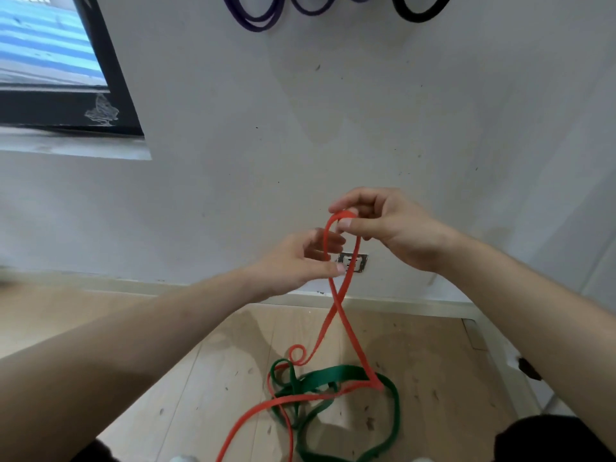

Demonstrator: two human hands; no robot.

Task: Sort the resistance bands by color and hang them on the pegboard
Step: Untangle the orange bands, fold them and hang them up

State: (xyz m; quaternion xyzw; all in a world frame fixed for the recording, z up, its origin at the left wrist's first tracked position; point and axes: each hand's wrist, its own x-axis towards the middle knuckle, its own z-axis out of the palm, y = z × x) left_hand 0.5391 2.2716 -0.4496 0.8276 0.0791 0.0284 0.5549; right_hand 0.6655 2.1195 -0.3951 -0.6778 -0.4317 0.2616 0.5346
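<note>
**Desk:** What's in hand?

**Photographer:** A flat orange-red rubber resistance band [337, 303], lifted in front of a scuffed white wall [400, 111]. The right hand [393, 228] pinches the top of its loop between thumb and forefinger, with the other fingers curled in. The left hand [300, 258] sits just below and beside it, and one strand passes across its fingers. The thumb is near that strand, but I cannot tell whether the hand grips it.

**Desk:** And the rest of the band?

**Photographer:** Its two strands cross below the hands and fall to the pale wooden floor [216, 378]. There they lie tangled over a wide dark green rubber band [340, 373].

**Desk:** Anything already hung?

**Photographer:** Purple rubber loops [256, 23] and a black rubber loop [420, 16] hang at the top edge, which cuts off whatever holds them.

**Desk:** Any lettering?

**Photographer:** A pale mark sits on the black frame [110, 78] at the left, too blurred to read.

**Desk:** Room to move?

**Photographer:** Bare wall stretches between the hands and the hung loops. A metal socket plate [355, 261] sits just behind the band. A white skirting board [400, 303] edges the floor.
</note>
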